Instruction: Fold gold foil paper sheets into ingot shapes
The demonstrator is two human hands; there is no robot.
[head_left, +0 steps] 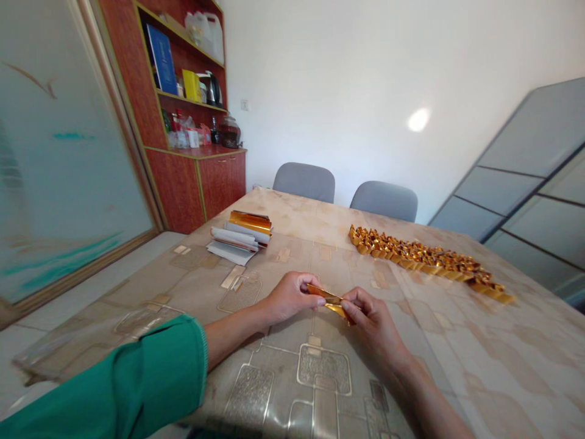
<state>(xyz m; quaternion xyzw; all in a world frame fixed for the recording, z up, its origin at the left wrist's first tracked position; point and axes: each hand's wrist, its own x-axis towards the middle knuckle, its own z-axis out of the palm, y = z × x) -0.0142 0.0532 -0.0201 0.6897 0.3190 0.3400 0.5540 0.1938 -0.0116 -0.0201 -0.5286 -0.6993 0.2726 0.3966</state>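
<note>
A folded strip of shiny gold foil paper [334,303] is held between my two hands, just above the tabletop. My left hand [292,299] pinches its left end between thumb and fingers. At the right end, my right hand [371,314] grips the same paper with thumb and fingertips. Beyond my left hand lies a stack of foil paper sheets [242,235], some gold side up, others grey-white. To the right, folded gold paper pieces [423,256] stand packed in long rows.
A patterned cover lies over the table [315,384]. Two grey chairs [304,181] stand at its far side, against a white wall. A reddish wooden cabinet [196,183] with filled shelves is at the back left, beside a glass door [68,152]. Pale panels [516,158] lean at the right.
</note>
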